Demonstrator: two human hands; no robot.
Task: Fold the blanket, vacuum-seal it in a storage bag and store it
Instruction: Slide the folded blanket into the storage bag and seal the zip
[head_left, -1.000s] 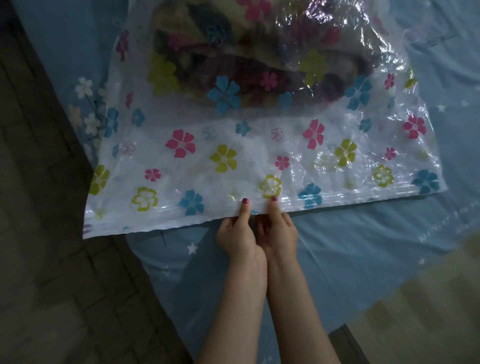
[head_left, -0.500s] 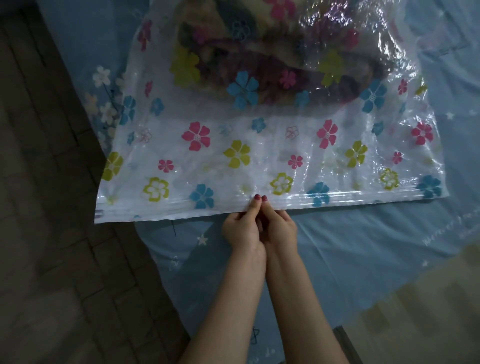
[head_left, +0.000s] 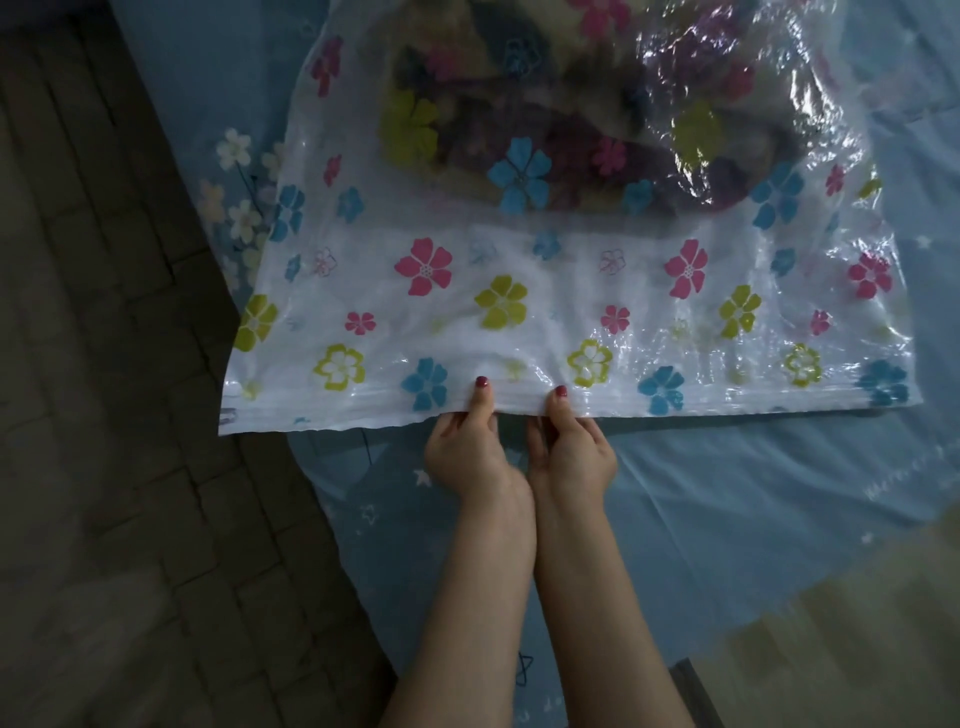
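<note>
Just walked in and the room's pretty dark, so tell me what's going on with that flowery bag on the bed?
A person is closing a clear storage bag printed with coloured flowers, which lies on a blue bed sheet. A folded blanket is already inside it, at the far end. The left hand and right hand sit side by side at the middle of the near edge, each pinching the zip strip with the thumb on top. Whether any of the strip is sealed cannot be told.
</note>
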